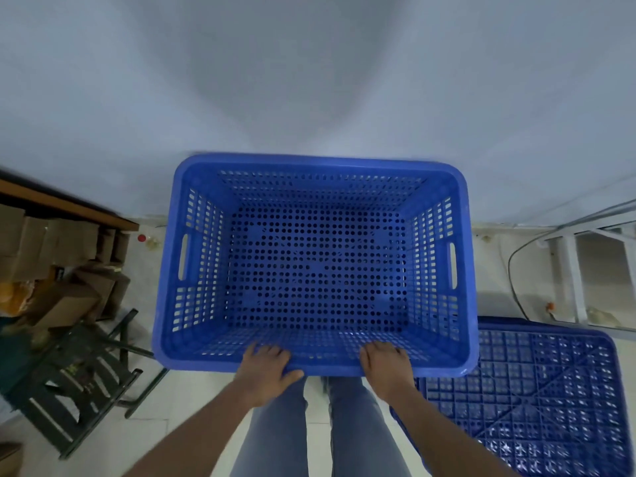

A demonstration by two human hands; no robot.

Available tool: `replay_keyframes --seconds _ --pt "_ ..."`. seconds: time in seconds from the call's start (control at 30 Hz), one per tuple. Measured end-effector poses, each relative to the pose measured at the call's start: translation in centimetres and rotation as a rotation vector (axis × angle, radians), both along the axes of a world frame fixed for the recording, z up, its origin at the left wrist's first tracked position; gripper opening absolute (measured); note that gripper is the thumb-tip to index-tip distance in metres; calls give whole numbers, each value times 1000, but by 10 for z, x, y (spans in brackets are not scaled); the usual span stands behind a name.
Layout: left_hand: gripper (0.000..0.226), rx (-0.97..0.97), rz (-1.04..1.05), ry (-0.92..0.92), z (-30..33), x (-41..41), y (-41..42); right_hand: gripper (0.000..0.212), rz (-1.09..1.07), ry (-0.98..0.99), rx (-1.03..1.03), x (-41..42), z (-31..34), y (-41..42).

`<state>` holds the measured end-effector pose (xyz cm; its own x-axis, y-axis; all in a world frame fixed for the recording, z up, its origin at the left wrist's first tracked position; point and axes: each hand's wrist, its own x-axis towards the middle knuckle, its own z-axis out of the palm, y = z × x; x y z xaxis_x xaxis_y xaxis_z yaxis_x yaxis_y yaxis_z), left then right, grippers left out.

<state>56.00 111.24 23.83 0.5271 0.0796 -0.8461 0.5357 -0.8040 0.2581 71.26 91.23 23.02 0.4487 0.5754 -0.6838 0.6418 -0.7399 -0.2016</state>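
Crate: empty blue crate (320,159), open side up, close to the wall (309,80) and over the person's legs; I cannot tell whether its base rests on anything.
Left hand: left hand (266,368) is clamped on the near rim, fingers inside.
Right hand: right hand (387,364) is clamped on the same rim.
Tip risk: both grips sit on one long edge, so the far side could probably drop and twist free.
Snag risk: the overturned crate (537,390) lies just right, the folding chair (79,373) left; a swing may clip either.
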Motion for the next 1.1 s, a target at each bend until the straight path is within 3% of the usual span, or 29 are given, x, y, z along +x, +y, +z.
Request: replay_keyframes --seconds 0.07,0.17,0.27,0.47,0.63,0.73,0.83,0.93,1.0,1.1 --pt "144 27 -22 16 -3 -1 -5 60 13 -28 -2 6 -2 5" --pt "136 45 21 44 -4 0 -7 61 76 -38 -78 7 -1 7" --pt "133 120 78 43 -1 -3 -15 38 166 -48 -90 3 -11 0" --pt "55 155 177 99 4 4 -27 40 139 -17 -150 9 -4 7" --pt "49 131 52 146 4 12 -18 45 -51 31 -115 8 4 4" --pt "48 41 39 155 5 21 -10 36 -223 -3 39 -4 12 -9" --pt "26 76 -54 88 12 31 -16 20 -296 -109 216 -30 21 -41" --pt "12 232 -267 -200 30 45 -41 41 -394 -65 144 -65 25 -76" --pt "12 251 -336 -326 37 51 -70 35 -535 -10 82 -87 30 -102" --pt "21 116 -437 -398 47 60 -122 30 -705 19 -9 -114 37 -153"
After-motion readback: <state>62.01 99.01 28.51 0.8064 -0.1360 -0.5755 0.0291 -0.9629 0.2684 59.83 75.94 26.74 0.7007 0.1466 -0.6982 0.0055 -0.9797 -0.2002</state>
